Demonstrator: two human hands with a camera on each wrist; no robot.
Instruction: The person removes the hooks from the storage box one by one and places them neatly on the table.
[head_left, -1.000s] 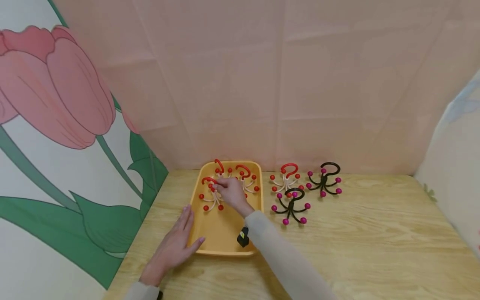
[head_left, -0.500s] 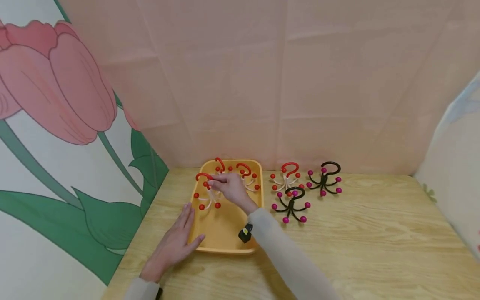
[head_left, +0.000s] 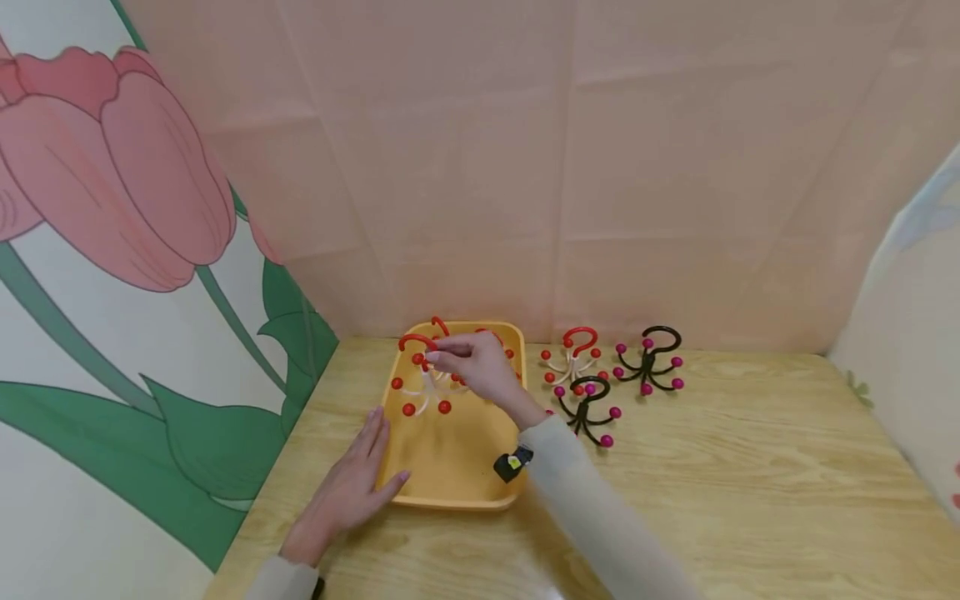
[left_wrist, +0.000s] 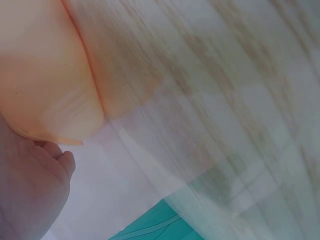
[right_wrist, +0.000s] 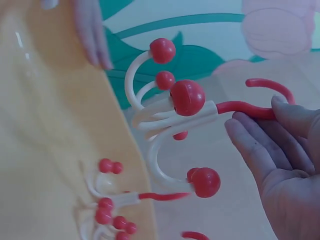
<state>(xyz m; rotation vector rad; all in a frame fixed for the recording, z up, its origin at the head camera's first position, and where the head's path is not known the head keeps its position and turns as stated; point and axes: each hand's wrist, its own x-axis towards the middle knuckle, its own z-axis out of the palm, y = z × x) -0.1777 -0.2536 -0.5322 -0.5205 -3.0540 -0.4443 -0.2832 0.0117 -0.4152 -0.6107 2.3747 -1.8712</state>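
My right hand (head_left: 480, 367) pinches the red hook handle of a white claw massager (head_left: 428, 385) with red ball tips, held over the far left part of a yellow tray (head_left: 450, 503). In the right wrist view, thumb and fingers grip the handle and the massager (right_wrist: 187, 117) hangs above the tray. Two similar massagers are in the tray: the back left one shows its red hook (head_left: 439, 326), and the other is mostly behind my right hand. My left hand (head_left: 348, 485) rests along the tray's near left side, fingers straight.
Right of the tray on the wooden table (head_left: 750, 467) stand a red-and-white massager (head_left: 573, 364) and two black ones with magenta tips, one nearer (head_left: 582, 412) and one farther (head_left: 648, 364). A pink cloth wall (head_left: 562, 208) rises behind.
My right hand has lifted the held massager a little, shifting it left and then back right. My left hand has stayed at the tray's side.
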